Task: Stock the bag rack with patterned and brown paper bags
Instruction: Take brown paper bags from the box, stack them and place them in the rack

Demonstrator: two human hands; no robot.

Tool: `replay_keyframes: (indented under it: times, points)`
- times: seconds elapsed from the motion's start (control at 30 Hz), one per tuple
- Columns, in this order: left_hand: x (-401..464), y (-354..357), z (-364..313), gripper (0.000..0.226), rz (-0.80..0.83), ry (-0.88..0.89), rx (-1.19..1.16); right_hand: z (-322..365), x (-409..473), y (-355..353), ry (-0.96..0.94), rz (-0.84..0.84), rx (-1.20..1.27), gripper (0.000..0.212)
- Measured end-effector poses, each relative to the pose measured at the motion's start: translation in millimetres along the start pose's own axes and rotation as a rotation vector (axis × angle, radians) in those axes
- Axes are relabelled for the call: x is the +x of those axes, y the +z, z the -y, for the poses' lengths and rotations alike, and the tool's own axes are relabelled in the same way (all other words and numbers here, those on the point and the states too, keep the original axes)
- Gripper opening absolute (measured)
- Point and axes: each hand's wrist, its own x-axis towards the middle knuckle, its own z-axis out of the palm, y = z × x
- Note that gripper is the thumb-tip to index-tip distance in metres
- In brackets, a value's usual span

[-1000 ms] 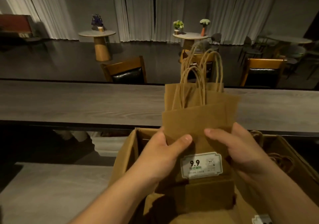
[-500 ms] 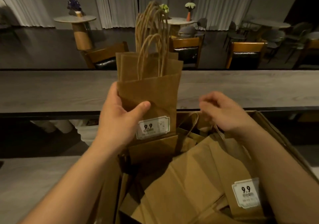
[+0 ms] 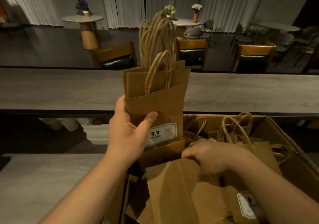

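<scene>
My left hand point(image 3: 128, 135) grips a bundle of flat brown paper bags point(image 3: 164, 104) upright above the left side of a cardboard box point(image 3: 283, 135). Twisted paper handles stick up from the bundle, and a white 9.9 price label point(image 3: 162, 134) shows on its front. My right hand point(image 3: 208, 156) is down in the box, fingers curled over the top edge of another flat brown bag point(image 3: 181, 189). More brown bags with handles point(image 3: 236, 128) lie deeper in the box. No patterned bags or bag rack are in view.
A long grey wooden counter point(image 3: 60, 89) runs across in front of the box. A lower grey surface point(image 3: 43, 180) lies at the left. Beyond the counter stand wooden chairs point(image 3: 115, 56) and round tables with flower vases point(image 3: 82, 18).
My right hand let go of the bundle and dropped into the box onto another bag. My left hand carries the bundle alone, held upright toward the left.
</scene>
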Motion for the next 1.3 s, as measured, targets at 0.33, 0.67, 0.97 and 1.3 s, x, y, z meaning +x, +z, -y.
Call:
replay_keyframes:
  times: [0.33,0.67,0.97,1.3]
  points:
    - [5,-4,-7,0.102,0.214,-0.041,0.098,-23,-25,-25,-0.235,-0.216,0.913,0.03]
    - [8,-6,-7,0.089,0.289,-0.093,0.223,-12,-7,-24,-0.011,-0.776,1.683,0.038]
    - [11,-3,-1,0.07,0.283,-0.208,0.188,4,-3,-16,-0.157,-0.84,1.456,0.056]
    - [18,-6,1,0.07,0.227,-0.305,0.177,-9,-9,-8,-0.319,-0.701,1.041,0.065]
